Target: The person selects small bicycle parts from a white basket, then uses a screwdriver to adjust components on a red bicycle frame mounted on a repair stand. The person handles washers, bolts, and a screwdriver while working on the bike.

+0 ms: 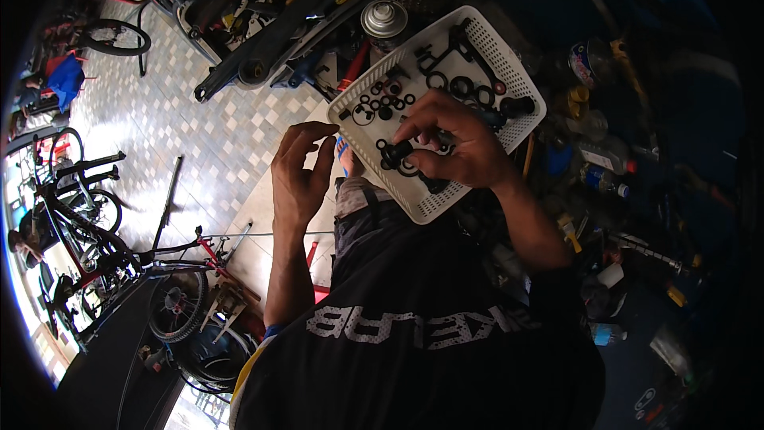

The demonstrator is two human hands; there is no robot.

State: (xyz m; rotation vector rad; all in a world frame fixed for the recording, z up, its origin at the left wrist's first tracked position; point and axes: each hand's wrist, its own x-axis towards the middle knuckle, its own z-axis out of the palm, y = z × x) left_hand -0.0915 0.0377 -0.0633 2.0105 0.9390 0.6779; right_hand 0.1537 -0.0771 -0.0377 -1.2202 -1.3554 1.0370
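A white plastic basket (364, 161) with perforated walls sits tilted in front of me. Inside are several black rings (460, 86), small round washers (385, 102) and a black crank-like part (469, 46). My right hand (465, 143) reaches over the basket. Its thumb and index finger pinch a small black cylindrical part (396, 151), whose exact kind I cannot make out. Just outside the basket's left rim, my left hand (301, 171) is raised with curved fingers, the thumb apart from them, and nothing visible between.
Beyond the basket stand a spray can (383, 20) and a heap of bike parts and tools (278, 24). Bottles (605, 179) and loose tools clutter the dark right side. Bicycles (87, 223) and a wheel (177, 306) are at left on the tiled floor (199, 143).
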